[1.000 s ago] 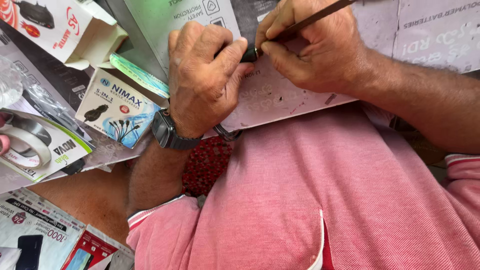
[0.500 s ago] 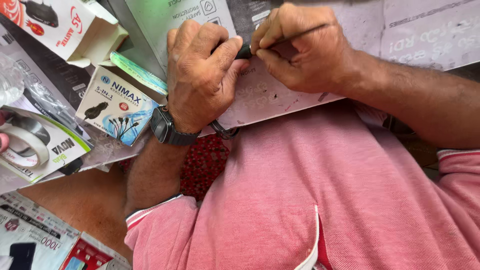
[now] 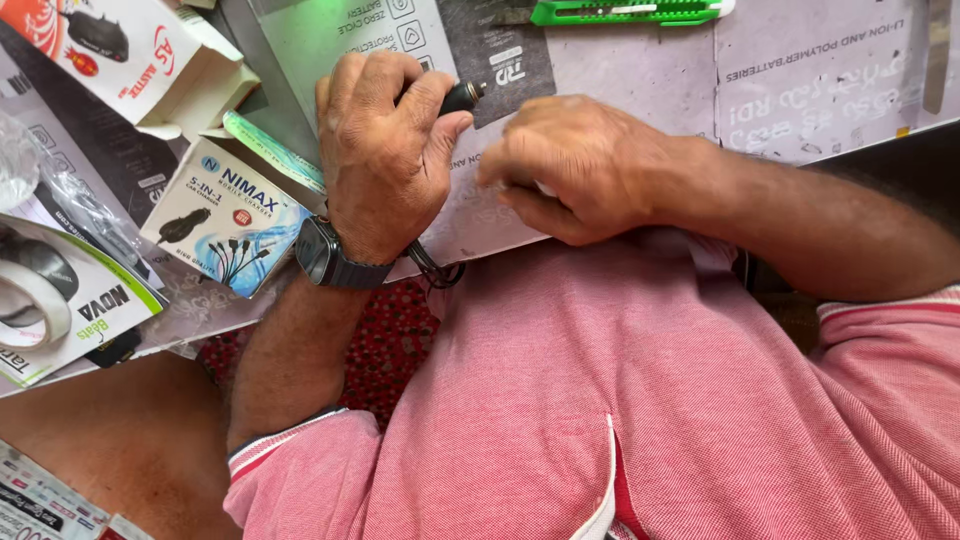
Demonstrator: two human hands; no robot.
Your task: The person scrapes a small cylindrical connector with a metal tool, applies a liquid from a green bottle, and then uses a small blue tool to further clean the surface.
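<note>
My left hand, with a dark watch on its wrist, is closed around a small black plug whose metal tip pokes out past the thumb. A thin black cable loops out under that wrist. My right hand lies just to the right of the plug, a little apart from it. Its fingers are curled down onto the grey cardboard sheet. Whatever is inside the right hand is hidden.
A green utility knife lies at the top edge. Left of my hands are a blue and white charger box, an open white and red box and a packaged tape roll. My red shirt fills the lower right.
The thin brown tool my right hand held against the plug is out of sight. The right hand has drawn away from the plug and dropped to the cardboard. The left hand keeps its grip.
</note>
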